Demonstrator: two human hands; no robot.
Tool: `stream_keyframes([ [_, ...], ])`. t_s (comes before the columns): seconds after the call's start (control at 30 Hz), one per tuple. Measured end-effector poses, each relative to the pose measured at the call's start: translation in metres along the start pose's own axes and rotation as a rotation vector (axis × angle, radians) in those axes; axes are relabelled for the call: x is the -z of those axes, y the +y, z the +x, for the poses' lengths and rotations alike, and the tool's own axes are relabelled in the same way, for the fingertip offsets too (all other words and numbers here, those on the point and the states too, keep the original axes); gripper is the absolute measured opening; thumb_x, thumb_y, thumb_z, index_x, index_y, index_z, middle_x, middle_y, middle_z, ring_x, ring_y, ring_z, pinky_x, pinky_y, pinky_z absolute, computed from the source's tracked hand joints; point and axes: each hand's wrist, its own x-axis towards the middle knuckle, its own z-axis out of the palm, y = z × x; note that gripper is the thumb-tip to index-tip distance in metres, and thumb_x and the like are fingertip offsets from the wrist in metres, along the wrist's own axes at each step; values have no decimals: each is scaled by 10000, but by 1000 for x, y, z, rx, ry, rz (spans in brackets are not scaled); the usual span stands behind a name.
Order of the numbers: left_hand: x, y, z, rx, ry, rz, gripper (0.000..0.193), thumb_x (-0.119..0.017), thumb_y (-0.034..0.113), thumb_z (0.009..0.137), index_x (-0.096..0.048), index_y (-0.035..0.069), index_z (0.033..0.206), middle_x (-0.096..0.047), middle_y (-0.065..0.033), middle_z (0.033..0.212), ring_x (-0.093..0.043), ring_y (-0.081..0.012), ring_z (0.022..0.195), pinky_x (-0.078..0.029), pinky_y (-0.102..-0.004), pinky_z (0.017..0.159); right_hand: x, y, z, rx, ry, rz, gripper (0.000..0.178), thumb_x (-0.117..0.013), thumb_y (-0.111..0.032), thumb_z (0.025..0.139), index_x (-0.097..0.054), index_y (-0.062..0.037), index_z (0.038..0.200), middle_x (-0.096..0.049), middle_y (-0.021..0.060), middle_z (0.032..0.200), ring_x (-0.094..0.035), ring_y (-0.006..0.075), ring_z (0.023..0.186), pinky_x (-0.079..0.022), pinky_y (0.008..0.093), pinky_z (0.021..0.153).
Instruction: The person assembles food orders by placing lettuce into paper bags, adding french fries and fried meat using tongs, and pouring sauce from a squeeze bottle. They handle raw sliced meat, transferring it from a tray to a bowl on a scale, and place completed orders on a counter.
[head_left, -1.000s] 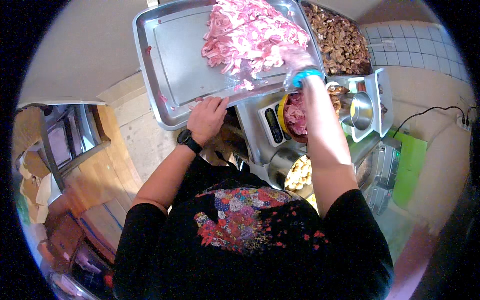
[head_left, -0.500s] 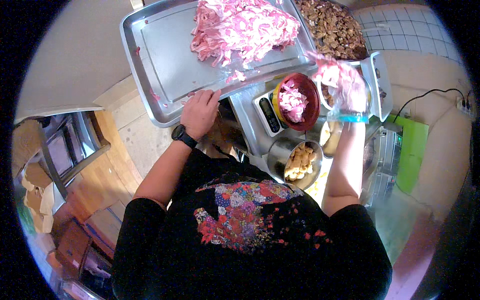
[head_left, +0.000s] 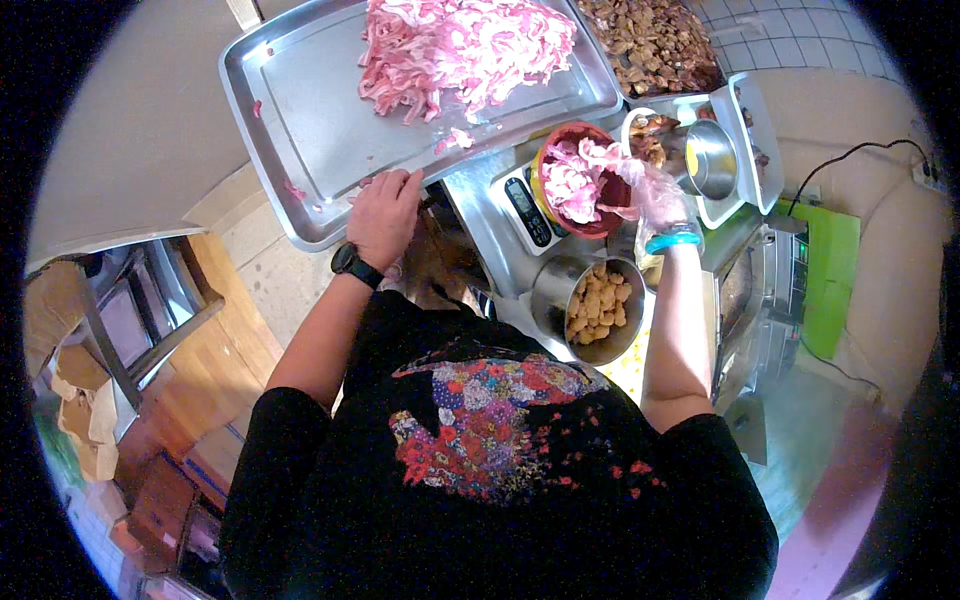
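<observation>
My left hand [head_left: 385,215], with a black watch at the wrist, rests its fingers over the near rim of a large metal tray [head_left: 330,170]. Pink and white sliced raw meat [head_left: 465,55] is heaped at the tray's far side. My right hand [head_left: 655,200] wears a clear plastic glove with a teal band at the wrist. It reaches into a red bowl [head_left: 575,128], its fingers closed on raw meat slices [head_left: 572,180] there; the glove partly hides the grip. Under the bowl is a white kitchen scale [head_left: 518,205] with a dark display.
A metal bowl of tan chunks [head_left: 598,310] stands nearest my body. Beyond my right hand are a white tub of brown pieces [head_left: 650,140] and an empty-looking steel bowl [head_left: 712,160]. Another tray of brown pieces [head_left: 655,45] lies far right. A black cable [head_left: 840,160] runs along the wall.
My right hand has swung left and nearer, from over the white tub to the red bowl. The steel bowl by the tub now shows. My left hand stays at the tray rim.
</observation>
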Motion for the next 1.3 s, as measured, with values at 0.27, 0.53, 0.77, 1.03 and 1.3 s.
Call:
stream_keyframes([
  [0.27, -5, 28, 25, 54, 167, -431, 334, -588, 119, 706, -533, 68, 1032, -522, -125, 964, -491, -280, 898, -382, -359, 812, -6, -49, -31, -68, 30, 390, 206, -486, -194, 788, -610, -30, 802, -607, 85, 937, -556, 152, 873, -501, 290, 654],
  [0.53, -28, 126, 119, -148, -15, -1152, 288, -585, 186, 754, -545, 59, 1008, -519, -134, 959, -533, -258, 860, -433, -346, 766, -13, -24, -26, 120, 49, 477, 156, -533, -108, 789, -594, -18, 901, -609, 83, 852, -585, 134, 737, -484, 227, 567],
  [0.77, -35, 135, 137, -118, -101, -1103, 38, -542, 64, 728, -553, 40, 755, -562, -96, 682, -559, -218, 655, -442, -313, 608, -3, -33, -42, 16, 232, 744, 265, -536, -53, 778, -470, 54, 1011, -594, 140, 846, -594, 179, 607, -504, 261, 527],
  [1.03, -29, 154, 138, -240, -151, -1243, 87, -568, 72, 758, -522, 34, 821, -557, -43, 733, -543, -131, 678, -452, -268, 629, -2, -7, -39, 47, 292, 615, 265, -525, -71, 788, -492, 44, 1024, -602, 99, 818, -582, 149, 601, -480, 237, 511],
  [1.3, -28, 143, 139, -221, -195, -1208, 34, -551, 48, 763, -522, 34, 773, -545, -20, 701, -528, -86, 627, -447, -230, 577, 12, -20, -32, 35, 134, 887, 128, -446, -27, 755, -548, 43, 721, -593, 147, 696, -562, 178, 527, -452, 223, 478],
])
